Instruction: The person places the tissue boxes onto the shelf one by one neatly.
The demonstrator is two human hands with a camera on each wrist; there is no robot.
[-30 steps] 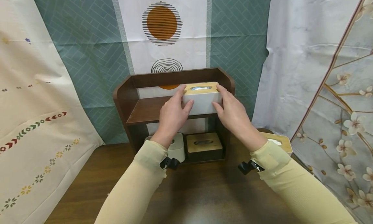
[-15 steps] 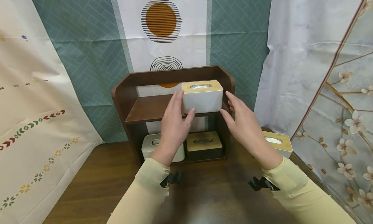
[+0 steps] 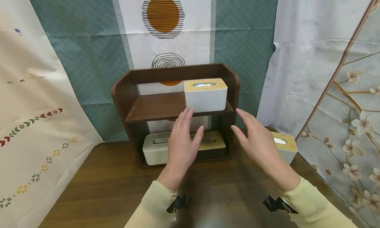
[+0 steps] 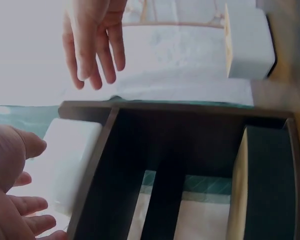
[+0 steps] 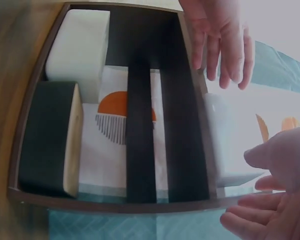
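We note left hand, right hand empty, fingers wide, clear of wood-topped white tissue box on upper shelf; placing seemingly done, next move likely calling for withdrawal.

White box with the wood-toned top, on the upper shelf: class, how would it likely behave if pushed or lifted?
The white box is likely stiff: its walls look straight and flat. Sitting level on the upper shelf, with a boxy shape, it would probably slide rather than roll. Its smooth sides may be somewhat slippery.
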